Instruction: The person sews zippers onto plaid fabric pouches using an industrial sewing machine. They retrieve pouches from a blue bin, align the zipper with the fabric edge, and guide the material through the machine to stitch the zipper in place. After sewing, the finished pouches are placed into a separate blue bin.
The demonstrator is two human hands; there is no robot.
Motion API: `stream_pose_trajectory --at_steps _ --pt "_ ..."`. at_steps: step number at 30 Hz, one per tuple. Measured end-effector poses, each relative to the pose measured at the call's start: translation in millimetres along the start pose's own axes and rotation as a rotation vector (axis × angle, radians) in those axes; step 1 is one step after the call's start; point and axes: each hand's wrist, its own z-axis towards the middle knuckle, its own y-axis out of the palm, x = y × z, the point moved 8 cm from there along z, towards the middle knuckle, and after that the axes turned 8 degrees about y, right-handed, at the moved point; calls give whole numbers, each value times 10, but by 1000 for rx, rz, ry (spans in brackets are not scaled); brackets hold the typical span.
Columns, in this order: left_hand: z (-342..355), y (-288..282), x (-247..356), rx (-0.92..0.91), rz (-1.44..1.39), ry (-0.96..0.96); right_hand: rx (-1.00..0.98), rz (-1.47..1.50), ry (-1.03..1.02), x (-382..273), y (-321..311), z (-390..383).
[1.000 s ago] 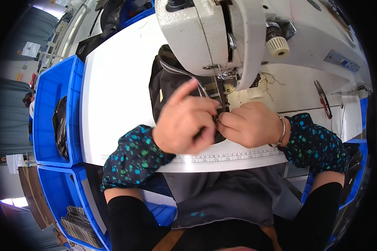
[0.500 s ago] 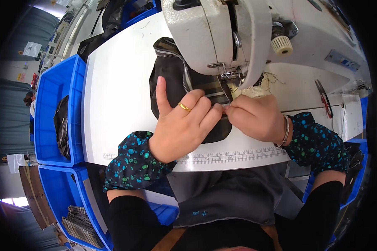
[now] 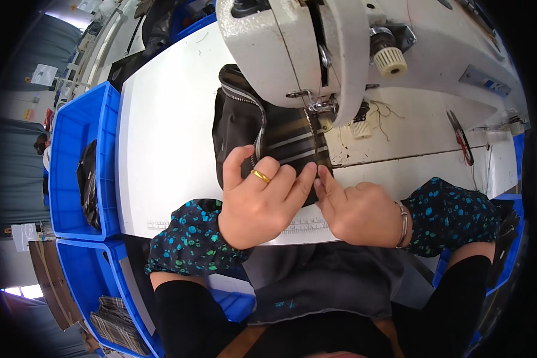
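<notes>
A dark brown fabric piece (image 3: 238, 113) with paler stripes lies on the machine bed, its upper right part beneath the presser foot (image 3: 325, 106). One metal zipper (image 3: 311, 128) runs down its right side from the foot; another zipper curves along its left part. My left hand (image 3: 256, 206) rests over the lower fabric, little finger bent up, forefinger and hidden thumb pinching at the zipper's lower end. Meeting it there, my right hand (image 3: 361, 212) pinches the fabric's right edge between forefinger and thumb. The fingertips of both hands almost touch.
The white sewing machine (image 3: 292, 48) stands over the far side. Thread snips (image 3: 459, 140) lie at the right, near loose threads (image 3: 383, 116). Blue bins (image 3: 107, 161) holding fabric line the left side. A printed ruler (image 3: 304, 225) follows the table's near edge.
Both hands have moved nearer to me, the right one most, and its forefinger has straightened. More striped fabric and zipper now show below the foot.
</notes>
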Motion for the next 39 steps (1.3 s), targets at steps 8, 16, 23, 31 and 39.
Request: stream_pose_trajectory --at_steps 8,16,23,31,39 --pt "13 290 -19 -117 -297 -35 -14 -89 -75 -164 5 -34" --pt "-8 354 41 -159 -328 4 41 12 -81 -187 -58 -80" --pt "21 390 7 -144 -303 13 72 -39 -50 -131 -18 -54" --pt "114 612 -245 -60 -253 -17 79 -30 -2 123 140 100" --pt "124 687 -325 -7 -95 -75 69 -25 35 305 185 186"
